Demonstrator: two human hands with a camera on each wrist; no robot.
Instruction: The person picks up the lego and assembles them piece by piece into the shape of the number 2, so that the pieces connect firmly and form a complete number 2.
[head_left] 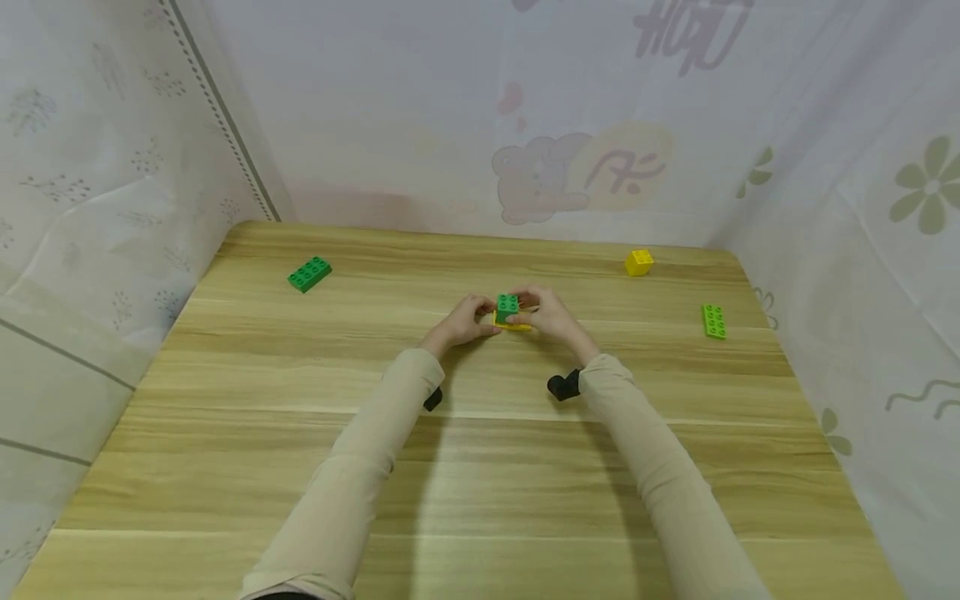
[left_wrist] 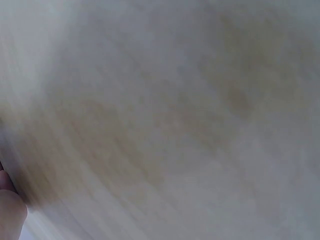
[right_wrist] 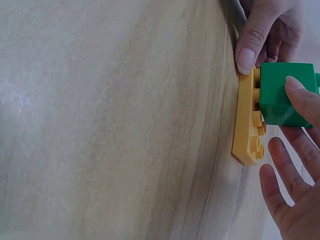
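A green building block (right_wrist: 286, 95) with a two-by-two top sits over one end of a flat yellow building block (right_wrist: 243, 115) that lies on the table. My right hand (head_left: 551, 315) pinches the green block, thumb on its near side, other fingers spread lower in the right wrist view. At the yellow block's left end, my left hand (head_left: 467, 321) grips it, with the thumb (right_wrist: 247, 57) on its edge and fingers curled behind. Whether the green block is pressed fully onto the studs I cannot tell. Only a fingertip (left_wrist: 10, 212) shows in the left wrist view.
On the wooden table (head_left: 495, 483) a dark green block (head_left: 310, 273) lies at back left. A yellow block (head_left: 639, 262) stands at back right, and a light green block (head_left: 714, 322) lies near the right edge. Patterned curtains (head_left: 420, 108) rise behind and beside the table.
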